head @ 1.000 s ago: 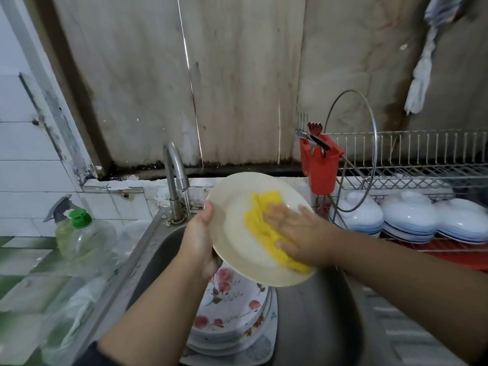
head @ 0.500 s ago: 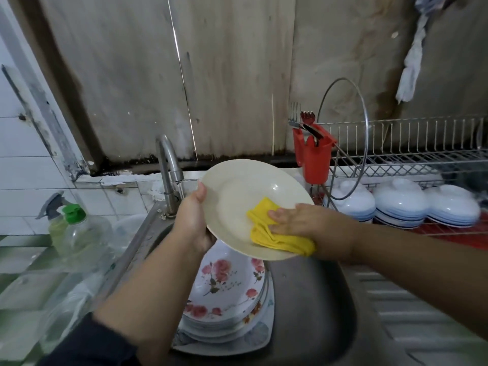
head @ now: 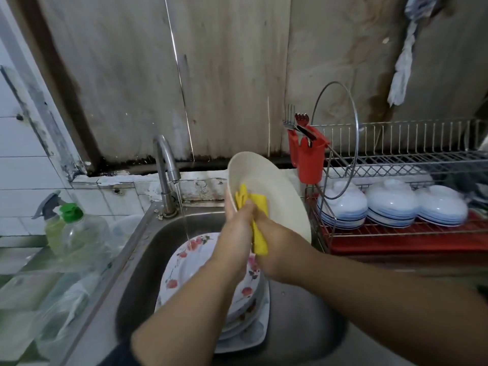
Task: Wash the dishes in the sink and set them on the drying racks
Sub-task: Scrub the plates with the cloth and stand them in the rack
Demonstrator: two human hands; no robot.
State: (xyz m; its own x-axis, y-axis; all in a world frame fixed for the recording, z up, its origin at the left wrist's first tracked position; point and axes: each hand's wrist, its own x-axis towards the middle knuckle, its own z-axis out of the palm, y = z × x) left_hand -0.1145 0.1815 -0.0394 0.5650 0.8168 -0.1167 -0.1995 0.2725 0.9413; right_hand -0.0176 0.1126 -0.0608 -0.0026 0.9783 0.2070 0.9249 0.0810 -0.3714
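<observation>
1. The cream plate [head: 266,191], seen face-on a second ago, has been tilted on edge above the sink [head: 163,233]; scrubbing is judged to be moving to its rim or back.
2. The plate's near rim is gripped by the left hand [head: 233,233], while the yellow cloth [head: 257,225] is clutched against it by the right hand [head: 274,239].
3. Plain and glossy, the plate is held over stacked floral plates [head: 195,260]; the drying rack [head: 396,233] stands just right.

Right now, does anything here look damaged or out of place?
Yes: the wall edge behind the tap is chipped and dark-stained. The tap runs onto the flowered plates while both hands scrub the cream plate.
</observation>
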